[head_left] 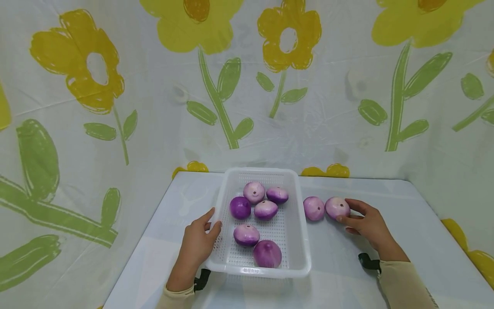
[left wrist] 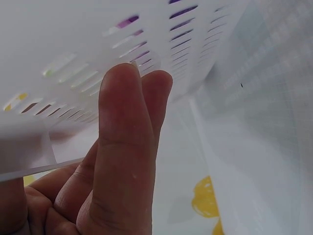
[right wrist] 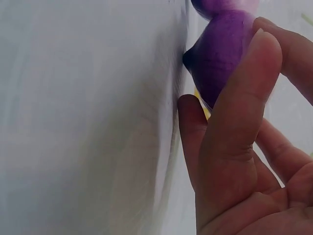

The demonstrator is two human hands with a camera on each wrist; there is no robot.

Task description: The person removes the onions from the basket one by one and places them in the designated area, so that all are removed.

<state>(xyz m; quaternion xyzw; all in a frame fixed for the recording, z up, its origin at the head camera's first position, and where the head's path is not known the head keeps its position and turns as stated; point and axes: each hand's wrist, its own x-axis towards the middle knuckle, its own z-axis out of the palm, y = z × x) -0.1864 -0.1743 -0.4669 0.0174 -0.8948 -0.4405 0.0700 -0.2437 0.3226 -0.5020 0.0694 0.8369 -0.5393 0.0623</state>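
A white perforated plastic basket (head_left: 302, 240) holds several purple-and-white onions, among them a large purple onion (head_left: 267, 254) at its near end. My left hand (head_left: 198, 240) rests against the basket's left side, its fingers fairly straight along the outer wall; the left wrist view shows the slotted wall (left wrist: 63, 29) beside them. Right of the basket, two onions sit side by side. My right hand (head_left: 364, 221) pinches the outer onion (head_left: 336, 207) between thumb and fingers. That onion (right wrist: 220, 54) shows its dark pointed tip in the right wrist view. The inner onion (head_left: 314, 209) lies close to the basket wall.
A pale tabletop (head_left: 339, 274) carries the basket and the loose onions. Around its back and sides hangs a white cloth (head_left: 328, 116) printed with yellow flowers and green stems. A dark strap piece (head_left: 368, 262) shows at the right wrist.
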